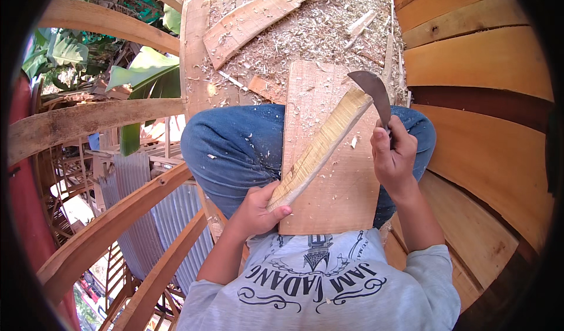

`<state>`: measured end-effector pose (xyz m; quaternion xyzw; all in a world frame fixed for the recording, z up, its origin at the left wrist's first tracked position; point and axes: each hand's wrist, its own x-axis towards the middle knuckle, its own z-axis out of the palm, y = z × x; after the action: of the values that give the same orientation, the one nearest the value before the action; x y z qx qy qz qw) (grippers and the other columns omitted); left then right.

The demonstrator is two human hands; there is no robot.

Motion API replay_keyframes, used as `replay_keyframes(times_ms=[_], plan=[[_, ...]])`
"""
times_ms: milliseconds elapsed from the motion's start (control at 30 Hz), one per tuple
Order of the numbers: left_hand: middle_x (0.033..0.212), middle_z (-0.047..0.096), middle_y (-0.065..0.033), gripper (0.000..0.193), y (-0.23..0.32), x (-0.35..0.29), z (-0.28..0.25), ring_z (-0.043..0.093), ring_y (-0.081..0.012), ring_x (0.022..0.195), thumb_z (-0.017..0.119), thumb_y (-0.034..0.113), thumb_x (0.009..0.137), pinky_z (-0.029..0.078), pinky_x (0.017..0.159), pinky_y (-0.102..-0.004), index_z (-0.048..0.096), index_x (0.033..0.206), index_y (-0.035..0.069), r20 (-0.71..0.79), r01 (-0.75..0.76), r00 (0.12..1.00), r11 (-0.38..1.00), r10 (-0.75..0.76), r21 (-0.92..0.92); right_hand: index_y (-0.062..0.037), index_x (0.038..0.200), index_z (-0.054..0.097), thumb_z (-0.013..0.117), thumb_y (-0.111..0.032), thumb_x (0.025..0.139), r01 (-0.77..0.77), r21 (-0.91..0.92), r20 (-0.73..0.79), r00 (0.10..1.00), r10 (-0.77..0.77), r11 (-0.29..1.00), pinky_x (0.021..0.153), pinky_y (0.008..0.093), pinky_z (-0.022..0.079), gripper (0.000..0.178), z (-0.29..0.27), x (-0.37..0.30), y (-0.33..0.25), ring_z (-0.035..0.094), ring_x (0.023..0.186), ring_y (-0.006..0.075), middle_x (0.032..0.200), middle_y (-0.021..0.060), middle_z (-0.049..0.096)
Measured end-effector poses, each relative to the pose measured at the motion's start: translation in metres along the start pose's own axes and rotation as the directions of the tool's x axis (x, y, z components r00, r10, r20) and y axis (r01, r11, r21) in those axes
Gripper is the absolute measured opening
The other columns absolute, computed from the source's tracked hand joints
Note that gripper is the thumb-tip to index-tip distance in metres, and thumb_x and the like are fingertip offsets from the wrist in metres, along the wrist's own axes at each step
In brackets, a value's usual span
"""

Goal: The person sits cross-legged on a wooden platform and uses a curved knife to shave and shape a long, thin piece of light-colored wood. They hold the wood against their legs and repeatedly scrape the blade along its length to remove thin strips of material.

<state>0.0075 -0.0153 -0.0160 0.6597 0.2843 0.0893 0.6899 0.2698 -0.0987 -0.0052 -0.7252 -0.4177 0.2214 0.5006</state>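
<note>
My left hand (pixel 257 211) is closed around the lower end of a squared wooden stick (pixel 320 149), which slants up to the right. In my right hand (pixel 395 151) is the handle of a knife with a dark curved blade (pixel 374 90); fingers hide most of the handle. The blade is at the stick's upper end and appears to touch it. Beneath the stick, a flat wooden board (pixel 346 199) lies across my lap, with a few shavings on it.
Wood shavings (pixel 329 31) cover the plank floor ahead, where a long wood offcut (pixel 258 22) and smaller scraps lie. A plank wall (pixel 479 66) stands close on the right. On the left is an open wooden railing (pixel 100 122), with banana leaves (pixel 150 75) and corrugated metal sheets (pixel 170 219) beyond.
</note>
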Motion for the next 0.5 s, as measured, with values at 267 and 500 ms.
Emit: replay_keyframes(times_ms=[267,500], plan=[[0.063,0.056,-0.0131,0.036,0.000,0.001,0.000,0.060,-0.0214,0.054,0.068,0.026,0.082,0.045,0.053,-0.0294,0.059,0.096,-0.005,-0.026,0.058,0.998,0.996,-0.056,0.064,-0.0017,0.075,0.055,0.066,-0.019,0.083,0.279,-0.214,0.137,0.957,-0.254,0.936,0.044,0.0273,0.039,0.022,-0.019,-0.005,-0.007,0.051,0.044,0.0182,0.056,0.0067,0.048],[0.061,0.056,-0.0139,0.034,-0.002,-0.001,0.003,0.059,-0.0229,0.052,0.070,0.024,0.081,0.044,0.052,-0.0301,0.059,0.095,-0.005,-0.052,-0.025,0.998,0.986,0.034,0.164,0.0010,0.075,0.053,0.066,-0.017,0.085,0.048,-0.304,-0.071,0.995,-0.073,0.951,0.043,0.0287,0.036,0.025,-0.022,0.014,0.002,0.044,0.043,0.0174,0.054,0.0089,0.043]])
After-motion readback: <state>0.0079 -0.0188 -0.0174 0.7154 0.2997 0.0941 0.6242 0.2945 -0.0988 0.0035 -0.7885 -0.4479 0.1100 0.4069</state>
